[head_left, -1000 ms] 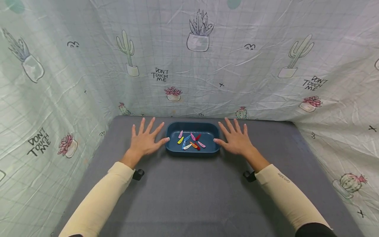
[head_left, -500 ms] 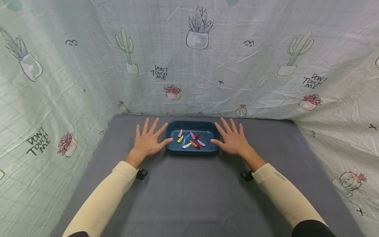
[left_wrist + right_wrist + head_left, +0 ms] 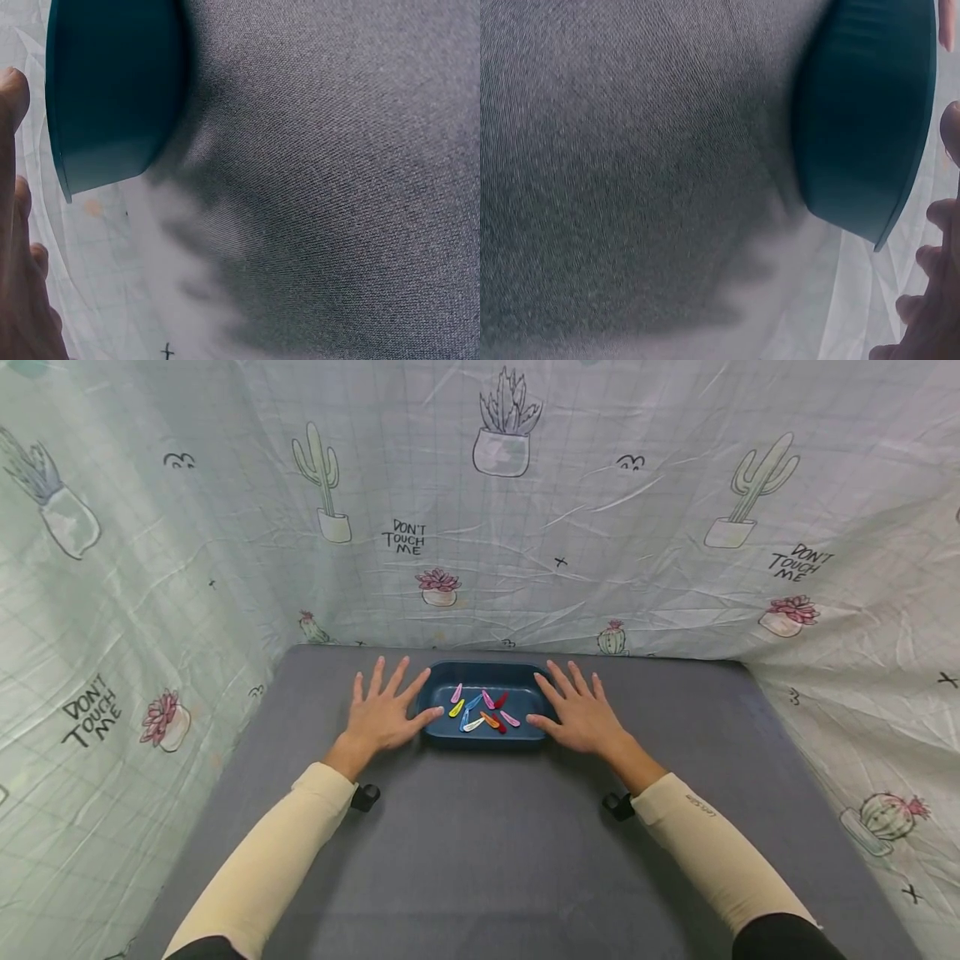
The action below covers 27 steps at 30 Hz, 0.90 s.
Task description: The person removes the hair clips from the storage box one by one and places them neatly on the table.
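A dark blue rectangular tray (image 3: 480, 743) with rounded corners sits near the back of the table. Several small snap hair clips lie loose in it, among them a yellow clip (image 3: 457, 708), a white clip (image 3: 474, 724), an orange clip (image 3: 490, 721) and a pink clip (image 3: 510, 718). My left hand (image 3: 379, 718) is spread at the tray's left end, its thumb overlapping the rim in the head view. Mirroring it, my right hand (image 3: 583, 718) spreads its fingers at the right end. Both hands hold nothing. In each wrist view the tray's outer wall (image 3: 112, 90) stands beside the fingers.
Grey cloth (image 3: 480, 843) covers the table. A pale curtain (image 3: 555, 527) printed with cacti hangs close behind the table's back edge and along both sides. Black wrist cameras (image 3: 366, 797) are strapped under the cream sleeves (image 3: 262, 860).
Both hands have moved inward, the left to the right and the right to the left, closer over the tray's ends. Fingers stay spread. The clips have stayed in place.
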Each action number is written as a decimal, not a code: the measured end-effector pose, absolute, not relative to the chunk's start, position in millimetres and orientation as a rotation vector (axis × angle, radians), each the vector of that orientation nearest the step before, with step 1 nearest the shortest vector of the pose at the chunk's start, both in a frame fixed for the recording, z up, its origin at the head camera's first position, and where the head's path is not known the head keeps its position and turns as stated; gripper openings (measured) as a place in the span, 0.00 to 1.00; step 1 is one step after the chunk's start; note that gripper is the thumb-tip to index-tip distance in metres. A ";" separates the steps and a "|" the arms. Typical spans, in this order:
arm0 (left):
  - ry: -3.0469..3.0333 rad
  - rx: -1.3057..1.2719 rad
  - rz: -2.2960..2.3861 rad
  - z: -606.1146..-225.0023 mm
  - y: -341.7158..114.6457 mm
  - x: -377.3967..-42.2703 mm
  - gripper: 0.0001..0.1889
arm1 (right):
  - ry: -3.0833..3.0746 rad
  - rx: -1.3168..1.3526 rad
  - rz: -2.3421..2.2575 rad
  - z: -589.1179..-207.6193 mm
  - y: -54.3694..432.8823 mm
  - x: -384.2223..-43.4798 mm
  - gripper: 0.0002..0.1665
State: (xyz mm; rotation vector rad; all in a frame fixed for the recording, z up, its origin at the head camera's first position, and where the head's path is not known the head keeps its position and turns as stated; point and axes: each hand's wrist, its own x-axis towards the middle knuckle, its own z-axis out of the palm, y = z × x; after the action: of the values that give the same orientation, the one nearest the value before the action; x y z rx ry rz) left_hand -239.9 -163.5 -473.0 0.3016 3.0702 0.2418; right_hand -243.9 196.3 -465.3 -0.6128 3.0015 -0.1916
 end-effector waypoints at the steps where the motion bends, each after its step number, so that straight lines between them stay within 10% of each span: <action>1: 3.069 0.302 0.245 -473.3 -163.5 -240.2 0.48 | 3.004 -0.623 -0.193 -465.7 195.1 -244.0 0.51; 27: 3.025 0.295 0.305 -479.0 -158.5 -249.1 0.48 | 2.969 -0.765 -0.360 -471.1 170.7 -250.7 0.48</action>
State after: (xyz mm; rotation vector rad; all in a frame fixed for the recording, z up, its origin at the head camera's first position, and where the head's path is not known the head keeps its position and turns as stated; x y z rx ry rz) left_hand -249.1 -158.5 -479.0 0.2950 3.0253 0.3053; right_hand -250.7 170.7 -471.1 -0.7650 2.9687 -0.3600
